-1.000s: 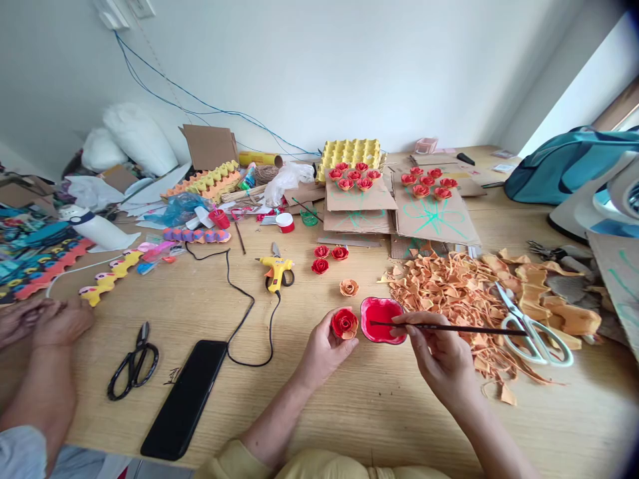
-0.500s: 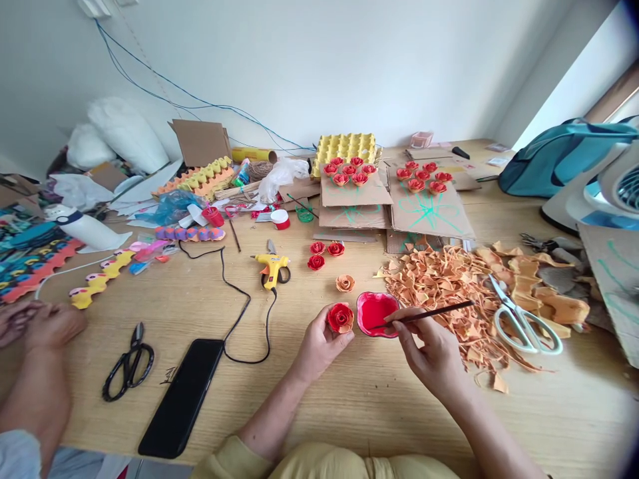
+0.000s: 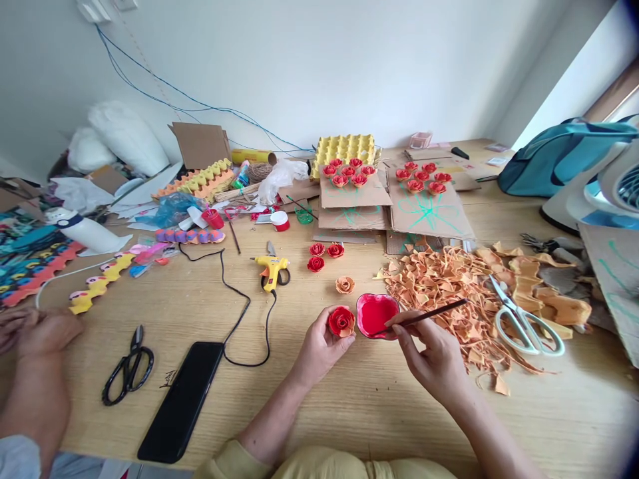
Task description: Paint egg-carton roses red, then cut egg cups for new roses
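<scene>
My left hand (image 3: 319,347) holds a paper rose (image 3: 342,321), mostly red with orange showing on its lower petals. In my right hand (image 3: 430,349) is a thin dark brush (image 3: 439,309), pinched between the fingers, its tip low in a small dish of red paint (image 3: 378,315). The dish stands on the table just right of the rose. An unpainted orange rose (image 3: 345,285) lies behind it, and three red roses (image 3: 316,263) sit farther back.
Orange scraps (image 3: 439,279) and white-handled scissors (image 3: 524,326) lie at the right. A yellow glue gun (image 3: 272,271), black scissors (image 3: 128,366) and a phone (image 3: 182,399) are at the left. Another person's hands (image 3: 47,332) rest at the far left. Red roses stand on cardboard (image 3: 432,216) behind.
The rose in my left hand has turned slightly and shifted a little to the right. My right hand and the brush have moved very slightly left, with the tip still at the dish.
</scene>
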`<move>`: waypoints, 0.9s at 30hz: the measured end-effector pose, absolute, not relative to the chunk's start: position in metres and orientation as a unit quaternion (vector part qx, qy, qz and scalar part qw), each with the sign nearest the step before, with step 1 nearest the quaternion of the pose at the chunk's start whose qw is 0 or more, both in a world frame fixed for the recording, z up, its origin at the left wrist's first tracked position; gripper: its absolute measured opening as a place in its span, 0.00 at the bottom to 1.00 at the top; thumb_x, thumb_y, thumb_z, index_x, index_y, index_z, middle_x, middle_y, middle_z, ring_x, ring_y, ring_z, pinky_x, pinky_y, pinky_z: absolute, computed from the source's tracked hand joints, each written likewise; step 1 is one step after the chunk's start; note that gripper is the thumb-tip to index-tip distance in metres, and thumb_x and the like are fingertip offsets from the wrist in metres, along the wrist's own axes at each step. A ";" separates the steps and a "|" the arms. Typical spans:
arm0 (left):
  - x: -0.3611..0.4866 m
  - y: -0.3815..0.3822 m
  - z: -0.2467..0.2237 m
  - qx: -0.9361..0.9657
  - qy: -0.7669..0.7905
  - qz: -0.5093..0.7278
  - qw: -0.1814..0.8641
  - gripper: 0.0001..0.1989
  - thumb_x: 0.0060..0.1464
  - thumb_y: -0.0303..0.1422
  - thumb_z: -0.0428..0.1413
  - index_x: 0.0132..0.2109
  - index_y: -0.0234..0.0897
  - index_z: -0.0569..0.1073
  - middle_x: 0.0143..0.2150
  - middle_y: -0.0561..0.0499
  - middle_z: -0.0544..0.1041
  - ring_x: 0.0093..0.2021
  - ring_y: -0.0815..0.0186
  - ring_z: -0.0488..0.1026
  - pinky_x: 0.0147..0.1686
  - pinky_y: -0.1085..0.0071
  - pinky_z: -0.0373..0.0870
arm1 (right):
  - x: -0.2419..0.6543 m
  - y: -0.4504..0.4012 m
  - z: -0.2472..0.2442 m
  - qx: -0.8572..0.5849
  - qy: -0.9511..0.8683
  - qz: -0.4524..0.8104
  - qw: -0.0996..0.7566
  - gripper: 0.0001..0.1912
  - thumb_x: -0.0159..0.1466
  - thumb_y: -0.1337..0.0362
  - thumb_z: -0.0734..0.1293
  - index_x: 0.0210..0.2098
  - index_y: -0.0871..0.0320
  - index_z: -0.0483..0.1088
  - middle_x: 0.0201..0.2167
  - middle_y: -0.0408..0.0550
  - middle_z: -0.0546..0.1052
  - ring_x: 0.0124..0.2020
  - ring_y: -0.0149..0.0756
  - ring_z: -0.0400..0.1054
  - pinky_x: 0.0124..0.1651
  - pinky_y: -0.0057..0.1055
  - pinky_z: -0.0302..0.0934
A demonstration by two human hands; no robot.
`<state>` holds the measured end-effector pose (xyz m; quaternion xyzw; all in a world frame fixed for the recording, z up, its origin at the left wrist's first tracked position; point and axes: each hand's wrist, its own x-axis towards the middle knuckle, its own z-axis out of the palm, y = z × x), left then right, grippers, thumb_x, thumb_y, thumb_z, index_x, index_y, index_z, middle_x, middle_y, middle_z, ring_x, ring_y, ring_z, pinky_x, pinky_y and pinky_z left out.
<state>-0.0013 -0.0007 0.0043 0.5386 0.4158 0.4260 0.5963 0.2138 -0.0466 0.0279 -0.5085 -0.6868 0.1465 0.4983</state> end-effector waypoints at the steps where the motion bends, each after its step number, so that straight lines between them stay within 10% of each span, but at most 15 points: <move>1: -0.001 -0.001 0.004 0.536 0.413 0.424 0.602 0.24 0.51 0.33 0.67 0.54 0.36 0.71 0.53 0.43 0.78 0.53 0.58 0.77 0.57 0.63 0.72 | 0.215 -0.047 0.028 -0.506 -0.680 0.154 0.509 0.04 0.71 0.68 0.64 0.43 0.53 0.70 0.34 0.47 0.80 0.31 0.35 0.79 0.33 0.27 0.74; 9: -0.002 -0.003 -0.002 0.526 0.360 0.414 0.650 0.27 0.52 0.36 0.68 0.56 0.36 0.70 0.48 0.45 0.78 0.46 0.62 0.78 0.52 0.67 0.74 | 0.218 -0.057 0.025 -0.391 -0.700 0.192 0.566 0.13 0.70 0.74 0.60 0.50 0.53 0.67 0.46 0.53 0.79 0.48 0.41 0.77 0.49 0.40 0.73; 27: 0.000 -0.004 0.002 0.598 0.399 0.408 0.562 0.22 0.51 0.27 0.65 0.54 0.36 0.72 0.52 0.45 0.79 0.52 0.59 0.77 0.55 0.66 0.73 | 0.213 -0.058 0.025 -0.354 -0.806 0.149 0.450 0.16 0.69 0.77 0.60 0.53 0.57 0.64 0.48 0.56 0.78 0.46 0.36 0.75 0.47 0.30 0.70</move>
